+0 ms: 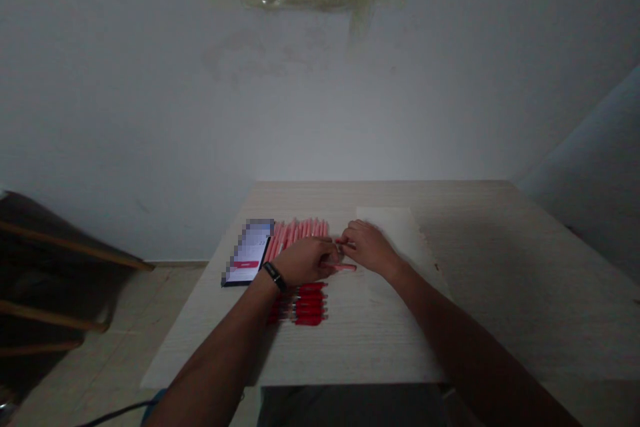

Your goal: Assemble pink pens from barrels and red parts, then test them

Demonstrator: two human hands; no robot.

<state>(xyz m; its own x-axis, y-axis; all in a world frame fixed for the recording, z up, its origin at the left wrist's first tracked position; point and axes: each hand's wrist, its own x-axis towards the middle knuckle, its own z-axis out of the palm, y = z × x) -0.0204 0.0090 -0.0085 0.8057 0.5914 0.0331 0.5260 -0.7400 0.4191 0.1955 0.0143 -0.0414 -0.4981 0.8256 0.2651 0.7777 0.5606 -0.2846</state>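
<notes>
- L hand (305, 261), black wristband (275, 276) on the wrist: fingers curled + pressed together, looks like a pinch on a pink pen barrel (346, 267), which pokes out toward the R hand
- R hand (369, 247): fingers bunched, tips almost meeting the L fingers, small pink piece (345, 244) right at them; can't tell if it's pinched or just touched
- forearms angle in from both sides, so both hands can work the same spot in front of the body
- row of pink barrels (298, 233) lies side by side just past the L hand, prob lined up so one can be picked off easily
- red pen parts (310, 303) stacked in a neat row nearer the body, below the hands, kept apart from the pink lot
- phone (247, 252) lies screen up left of the pink row, out of the hands' way; screen blurred
- white sheet (395, 240) lies under + past the R hand on the pale wood-grain table (380, 347), likely a soft work surface
</notes>
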